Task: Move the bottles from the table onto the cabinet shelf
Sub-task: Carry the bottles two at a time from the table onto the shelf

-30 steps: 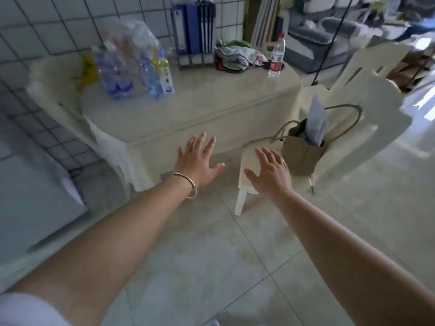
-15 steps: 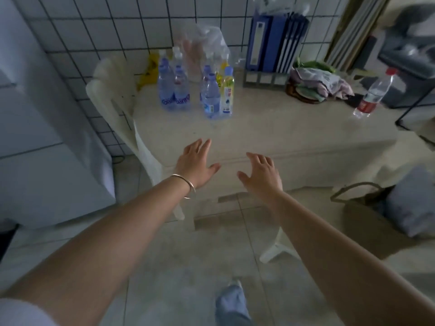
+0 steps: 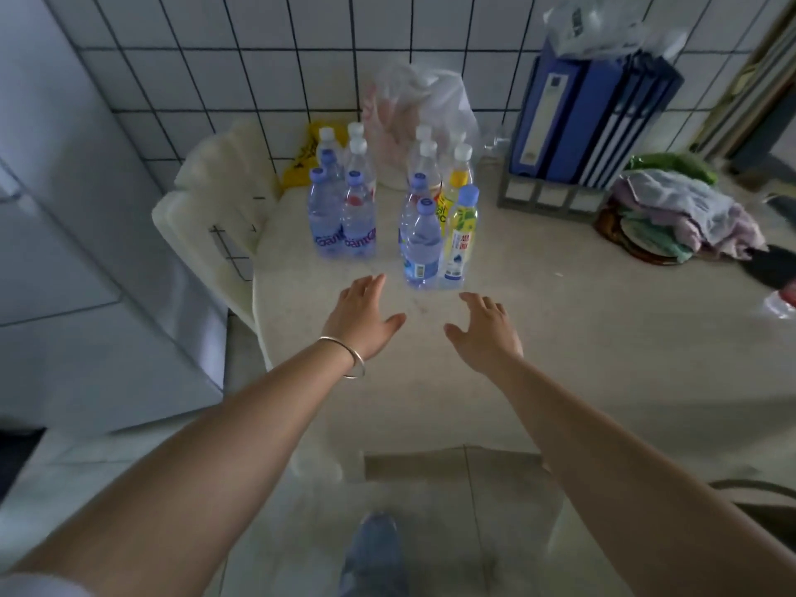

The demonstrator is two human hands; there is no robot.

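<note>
Several plastic bottles stand in two clusters at the back left of the beige table (image 3: 560,359). The left cluster holds clear water bottles with blue labels (image 3: 340,217). The right cluster has a clear water bottle (image 3: 423,245) at the front, beside a yellow drink bottle with a blue cap (image 3: 461,234). My left hand (image 3: 364,318) is open, palm down, just short of the bottles. My right hand (image 3: 484,331) is open too, a little below the yellow bottle. Neither hand touches a bottle.
A white cabinet (image 3: 64,209) fills the left side. A white plastic chair (image 3: 215,226) stands between it and the table. Blue binders (image 3: 590,122), a plastic bag (image 3: 422,105) and a pile of cloths (image 3: 680,213) sit at the back. Another bottle (image 3: 782,301) lies at the right edge.
The view has turned left and closed in on the table. Both open hands have moved forward over the tabletop and now sit close to the bottle clusters.
</note>
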